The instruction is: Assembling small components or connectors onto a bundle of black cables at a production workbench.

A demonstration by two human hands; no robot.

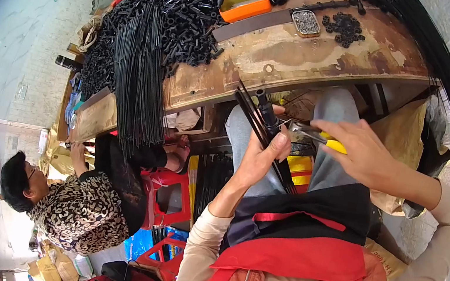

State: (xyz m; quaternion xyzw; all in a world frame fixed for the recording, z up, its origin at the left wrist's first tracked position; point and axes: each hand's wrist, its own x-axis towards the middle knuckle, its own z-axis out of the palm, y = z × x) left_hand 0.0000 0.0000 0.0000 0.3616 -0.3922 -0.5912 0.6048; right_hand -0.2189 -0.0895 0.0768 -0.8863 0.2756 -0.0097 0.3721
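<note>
1. Apron point(292, 253) in red and black covers the person's lap, below the working hands.
2. Left hand point(255, 163) is wrapped round a short black tube point(266, 111) and several thin black rods point(252, 118), thumb pressed against them, in front of the table edge.
3. Right hand point(374, 156) is closed round the yellow handles of pliers point(315, 136), whose metal nose meets or nearly meets the tube; the tips are too small to tell whether they bite anything.
4. This piece seems partway: tube and rods are gathered together, with the plier work apparently unfinished.
5. On the table point(275, 56) lie a tin point(304, 34) of small metal bits, black rings point(343, 29) and an orange box point(247, 15).
6. Farther left, a big heap of black tubes point(190, 12) and a hanging rod bundle point(134, 78) suggest plenty left.
7. Beyond, a co-worker point(85, 209) sits at the table's left end.
</note>
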